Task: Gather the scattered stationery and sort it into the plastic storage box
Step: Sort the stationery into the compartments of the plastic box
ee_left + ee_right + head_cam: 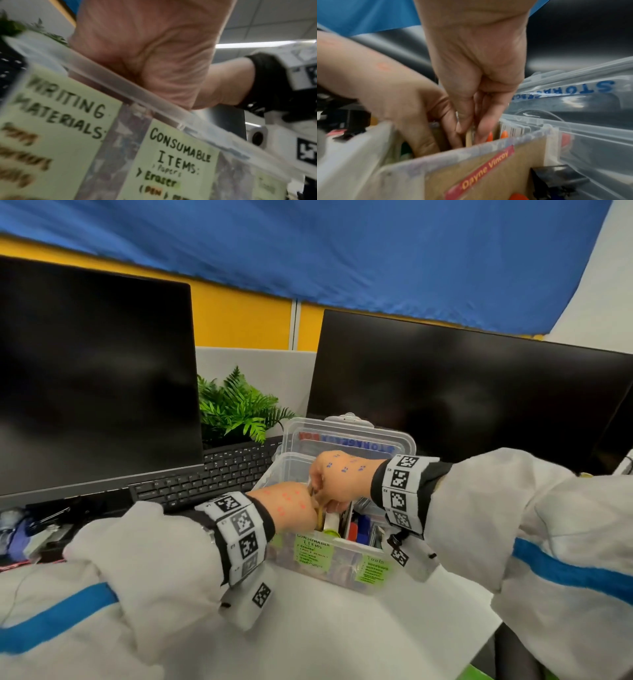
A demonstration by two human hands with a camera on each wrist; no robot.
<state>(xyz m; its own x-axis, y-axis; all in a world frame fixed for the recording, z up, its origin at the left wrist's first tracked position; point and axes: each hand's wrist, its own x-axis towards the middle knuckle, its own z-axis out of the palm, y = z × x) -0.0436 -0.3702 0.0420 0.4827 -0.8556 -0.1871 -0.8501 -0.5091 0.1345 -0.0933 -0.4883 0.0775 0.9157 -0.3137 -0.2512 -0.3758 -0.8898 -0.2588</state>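
The right hand (476, 75) was seen pointed down into the box (346, 568), and a thin tan stick (468, 136) was pinched narrowly between its fingertips (482, 129). What the stick was could not be made out; a pencil or a ruler was guessed. The left hand (399, 97) was pressed in just beside the pinch, fingers dipped into the same compartment; whether anything was held by it could not be told, since its fingertips were hidden behind the divider (471, 166).

Below the pinch, the stick's lower end was already sunk among the contents. Just beside it, orange-tipped items (504, 134) were stood upright, and beyond those a barcoded pack (513, 129) was wedged. Behind the grip, the lid (349, 436) was propped open.

On the front wall, under the left palm, labels were read: "Writing Materials" (65, 108) and "Consumable Items" (180, 151). The step was judged to be the seating of the stick in its proper slot.

For that to be done well, the stick should be kept vertical and fed straight down, not forced at a slant against its neighbours. The neighbours could be held aside by the left fingers so a gap is made. The pinch should be loosened only once the bottom is felt, lest the stick tip over the divider into the wrong section.
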